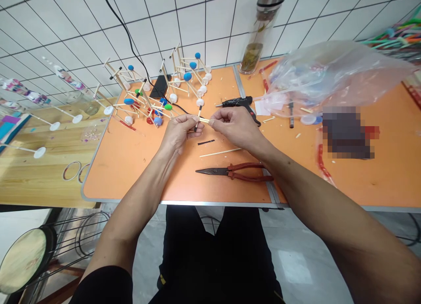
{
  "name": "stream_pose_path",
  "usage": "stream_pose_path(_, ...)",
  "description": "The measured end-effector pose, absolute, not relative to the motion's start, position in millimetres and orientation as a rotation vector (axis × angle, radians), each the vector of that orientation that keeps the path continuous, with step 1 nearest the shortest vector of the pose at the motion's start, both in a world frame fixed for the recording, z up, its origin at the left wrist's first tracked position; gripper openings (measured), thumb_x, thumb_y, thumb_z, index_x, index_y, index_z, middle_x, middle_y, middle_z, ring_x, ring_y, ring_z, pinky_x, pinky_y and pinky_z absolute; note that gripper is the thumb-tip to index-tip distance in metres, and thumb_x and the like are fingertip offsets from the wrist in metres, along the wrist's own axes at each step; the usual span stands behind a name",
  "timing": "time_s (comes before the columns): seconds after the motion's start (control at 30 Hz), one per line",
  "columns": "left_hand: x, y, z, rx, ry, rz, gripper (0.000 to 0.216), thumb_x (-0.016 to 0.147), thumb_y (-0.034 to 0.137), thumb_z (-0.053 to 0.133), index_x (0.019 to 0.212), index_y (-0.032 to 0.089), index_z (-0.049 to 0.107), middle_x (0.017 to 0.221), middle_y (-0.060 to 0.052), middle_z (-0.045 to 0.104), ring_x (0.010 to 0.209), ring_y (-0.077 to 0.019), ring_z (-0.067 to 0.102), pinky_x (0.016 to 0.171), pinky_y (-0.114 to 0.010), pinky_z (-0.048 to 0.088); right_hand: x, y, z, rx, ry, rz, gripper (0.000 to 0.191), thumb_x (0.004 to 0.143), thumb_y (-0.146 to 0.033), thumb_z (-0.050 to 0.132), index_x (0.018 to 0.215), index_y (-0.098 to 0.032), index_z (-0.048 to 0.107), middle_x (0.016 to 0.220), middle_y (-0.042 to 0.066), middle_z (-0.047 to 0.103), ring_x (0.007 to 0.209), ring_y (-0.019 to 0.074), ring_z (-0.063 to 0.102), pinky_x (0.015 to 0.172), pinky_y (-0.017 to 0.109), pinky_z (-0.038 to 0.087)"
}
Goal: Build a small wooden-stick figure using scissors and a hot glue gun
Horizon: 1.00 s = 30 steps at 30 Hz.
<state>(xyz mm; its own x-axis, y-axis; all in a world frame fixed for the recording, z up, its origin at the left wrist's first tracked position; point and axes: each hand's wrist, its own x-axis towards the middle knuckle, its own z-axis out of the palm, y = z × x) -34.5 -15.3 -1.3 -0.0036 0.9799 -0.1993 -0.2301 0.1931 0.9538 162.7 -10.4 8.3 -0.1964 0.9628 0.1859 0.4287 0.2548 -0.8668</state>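
Near the middle of the orange table, my left hand (pixel 179 131) pinches a thin wooden stick with black ends (pixel 200 108), held roughly upright. My right hand (pixel 234 125) is closed on the end of a short pale wooden stick (pixel 204 120), which crosses the black-ended one. Whether the two are joined I cannot tell. Below the hands lie a thin black strip (pixel 206 142) and a long bare stick (pixel 220 153). Needle-nose pliers with red handles (pixel 243 171) rest closer to the table's front edge. Just behind my right hand is a black glue gun (pixel 237 102).
Several small stick models with coloured caps (pixel 187 76) stand at the back left. A black cable (pixel 131 41) hangs down among them. A glass bottle (pixel 254 54) stands by the wall, beside a clear plastic bag (pixel 315 76). A blurred dark object (pixel 345 133) lies at right.
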Motion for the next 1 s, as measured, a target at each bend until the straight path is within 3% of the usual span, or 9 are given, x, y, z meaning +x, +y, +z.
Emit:
stream_pose_path(0.2,-33,-16,-1,0.881,1.161,1.175,0.02,0.08,0.025,0.091,0.084,0.015,0.075,0.072,-0.002,0.078,0.065,-0.0116,0.073,0.065,-0.021,0.061,163,-11,10,-1.277,-1.78,0.876,0.016,0.085,-0.03,0.071,0.077,-0.017,0.077,0.071,0.001,0.067,0.069,0.0161,0.054,0.067,0.034,0.034)
stream_pose_path(0.53,-36,-17,2,0.992,1.189,1.154,0.036,0.083,0.044,0.099,0.086,0.016,0.076,0.082,-0.004,0.082,0.065,-0.0099,0.072,0.065,-0.019,0.062,166,-9,9,-1.247,-1.751,0.894,0.018,0.083,-0.033,0.071,0.076,-0.017,0.076,0.072,0.002,0.068,0.07,0.0163,0.053,0.066,0.033,0.034)
stream_pose_path(0.77,-36,-19,7,0.962,1.174,1.145,0.027,0.092,0.04,0.089,0.088,0.016,0.077,0.087,-0.005,0.084,0.064,-0.0105,0.073,0.063,-0.02,0.062,166,-9,10,-1.268,-1.737,0.9,0.018,0.082,-0.033,0.07,0.077,-0.017,0.076,0.073,0.002,0.068,0.071,0.0163,0.053,0.067,0.032,0.035)
stream_pose_path(1.0,-36,-18,9,0.932,1.176,1.117,0.022,0.09,0.033,0.09,0.089,0.016,0.076,0.09,-0.005,0.084,0.067,-0.0096,0.074,0.068,-0.019,0.063,166,-11,13,-1.264,-1.749,0.912,0.017,0.082,-0.033,0.071,0.078,-0.017,0.076,0.072,0.001,0.064,0.069,0.0153,0.05,0.067,0.033,0.033)
